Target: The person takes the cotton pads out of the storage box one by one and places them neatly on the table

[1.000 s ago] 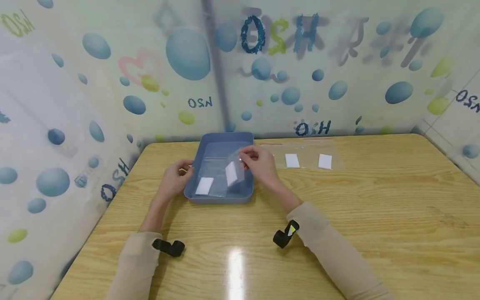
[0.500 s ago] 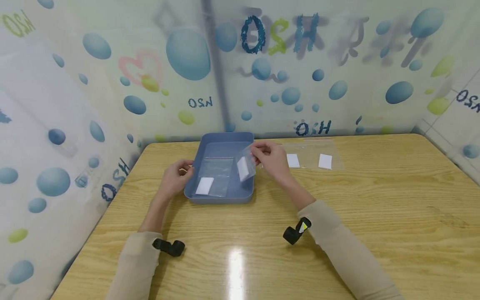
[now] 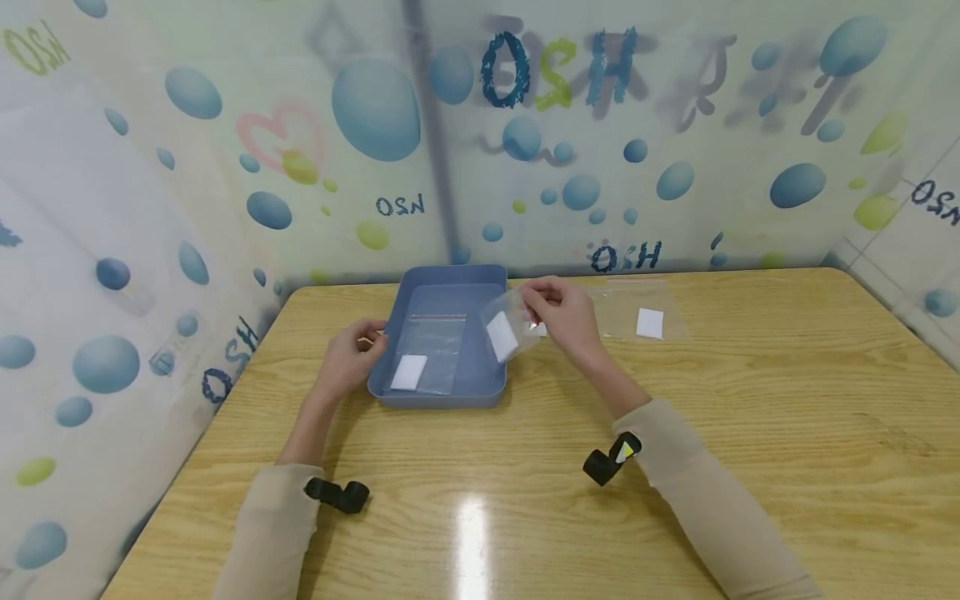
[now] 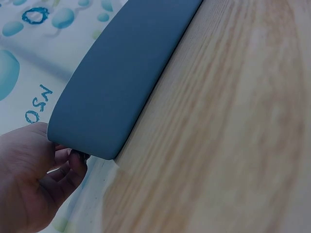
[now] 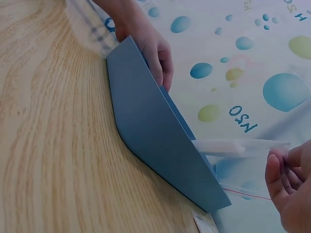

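My right hand (image 3: 566, 321) pinches the upper edge of a small clear zip bag (image 3: 512, 321) with a white square piece inside. That bag hangs tilted over the right rim of a blue-grey tray (image 3: 450, 402). Another zip bag (image 3: 438, 342) with a white square (image 3: 409, 372) lies flat in the tray. At the tray's left side, my left hand (image 3: 352, 357) holds the rim with curled fingers. The left wrist view shows that hand (image 4: 34, 174) at the tray's end wall (image 4: 116, 77), its fingertips partly hidden. In the right wrist view, the held bag (image 5: 233, 146) stretches from my right hand (image 5: 291, 179).
To the right of the tray, a clear bag (image 3: 618, 308) with a white square (image 3: 650, 323) lies on the wooden table (image 3: 712, 417). Another bag beside it is mostly hidden behind my right hand. A wall sheet (image 3: 525, 167) with blue bubbles stands directly behind the table.
My right hand has moved right with the held bag, from above the tray's middle to its right rim. The left hand and tray have stayed in place.
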`<action>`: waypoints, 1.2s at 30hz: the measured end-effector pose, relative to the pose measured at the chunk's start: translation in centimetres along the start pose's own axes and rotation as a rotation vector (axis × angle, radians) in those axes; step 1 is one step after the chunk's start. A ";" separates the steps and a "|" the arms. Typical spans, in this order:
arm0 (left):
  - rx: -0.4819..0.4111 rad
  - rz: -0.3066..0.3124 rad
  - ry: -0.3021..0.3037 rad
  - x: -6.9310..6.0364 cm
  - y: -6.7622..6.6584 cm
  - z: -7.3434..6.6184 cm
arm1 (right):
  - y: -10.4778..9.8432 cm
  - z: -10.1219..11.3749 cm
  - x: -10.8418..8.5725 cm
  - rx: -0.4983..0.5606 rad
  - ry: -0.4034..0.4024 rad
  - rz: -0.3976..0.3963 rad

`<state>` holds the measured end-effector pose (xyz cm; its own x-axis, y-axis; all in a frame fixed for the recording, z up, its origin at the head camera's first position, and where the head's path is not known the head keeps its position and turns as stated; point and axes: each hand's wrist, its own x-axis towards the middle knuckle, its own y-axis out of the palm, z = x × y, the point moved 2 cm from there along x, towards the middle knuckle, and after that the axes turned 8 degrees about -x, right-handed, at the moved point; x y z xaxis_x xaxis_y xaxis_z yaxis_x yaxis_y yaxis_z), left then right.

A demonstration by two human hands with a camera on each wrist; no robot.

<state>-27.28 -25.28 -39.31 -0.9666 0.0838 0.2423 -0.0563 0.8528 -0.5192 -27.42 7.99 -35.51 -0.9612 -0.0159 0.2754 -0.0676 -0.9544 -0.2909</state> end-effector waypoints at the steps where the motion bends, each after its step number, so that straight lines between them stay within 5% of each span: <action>1: 0.004 0.001 0.004 0.0 0.0 0.0 | -0.2 0.0 0.0 0.002 -0.001 -0.003; 36: -0.010 -0.004 0.011 0.0 0.0 0.1 | -7.1 -0.7 0.4 -0.041 -0.066 -0.083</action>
<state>-27.31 -25.28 -39.38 -0.9636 0.0861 0.2531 -0.0574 0.8580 -0.5104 -27.51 14.96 -33.98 -0.9324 0.0418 0.3590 -0.1582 -0.9403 -0.3014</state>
